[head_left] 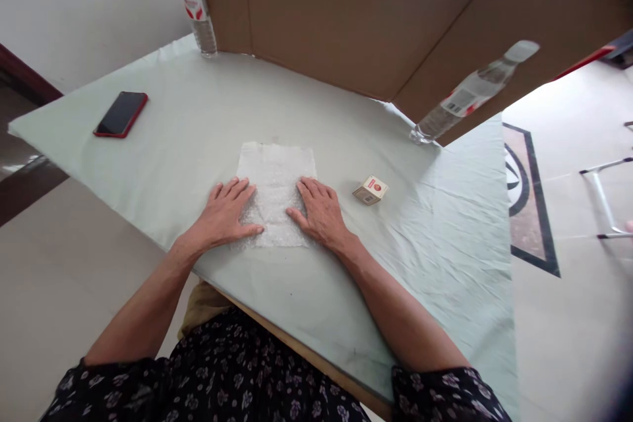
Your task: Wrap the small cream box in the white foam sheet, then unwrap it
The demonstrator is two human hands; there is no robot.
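Your left fingers (246, 194) and right fingers (308, 194) lie spread on opposite sides of bubble wrap (277, 175) running lengthwise away.

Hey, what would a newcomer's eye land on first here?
Probably the white crinkled sheet on the pale green cloth, with the left hand and right hand palm-down over its side edges. The big brown cardboard panel rising behind also stands out, with one clear bottle near its left end and another bottle near its right.
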